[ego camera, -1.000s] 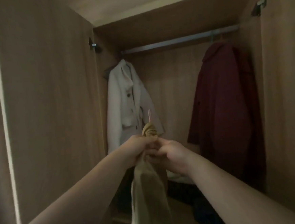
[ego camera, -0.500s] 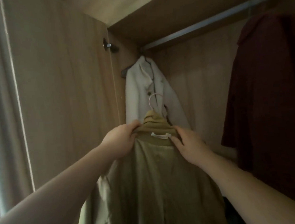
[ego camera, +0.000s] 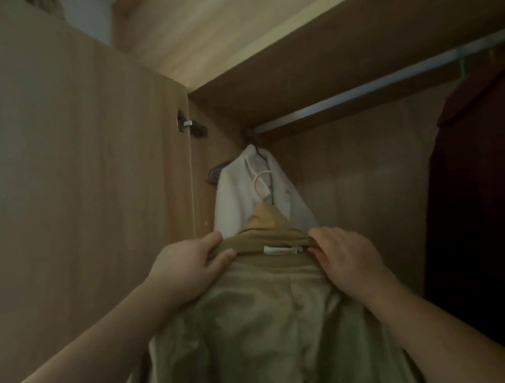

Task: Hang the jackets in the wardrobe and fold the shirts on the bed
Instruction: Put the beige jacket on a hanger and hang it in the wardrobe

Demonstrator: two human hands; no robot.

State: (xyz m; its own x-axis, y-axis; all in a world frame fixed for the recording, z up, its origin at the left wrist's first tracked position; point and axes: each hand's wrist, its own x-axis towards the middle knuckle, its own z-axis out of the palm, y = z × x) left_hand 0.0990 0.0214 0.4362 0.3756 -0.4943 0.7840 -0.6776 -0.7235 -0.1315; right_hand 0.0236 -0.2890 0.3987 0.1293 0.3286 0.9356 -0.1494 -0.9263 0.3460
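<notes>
Olive-tan jacket (ego camera: pixel 265 326) on a pink hanger (ego camera: pixel 262 182), held up inside the wardrobe (ego camera: pixel 356 62), hook below the metal rail (ego camera: pixel 388 85). Left hand (ego camera: pixel 187 266) grips the collar's left side; right hand (ego camera: pixel 345 258) grips the right side (white label (ego camera: pixel 281 250) between them). Cream coat (ego camera: pixel 246 191) hangs at the rail's left end, dark red coat (ego camera: pixel 483 188) toward the right. Open wardrobe door (ego camera: pixel 71 175) at left.

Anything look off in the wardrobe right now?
The white jacket hangs crooked at the metal rail's left end, a dark hanger arm poking out bare on its left. Otherwise nothing stands out.
</notes>
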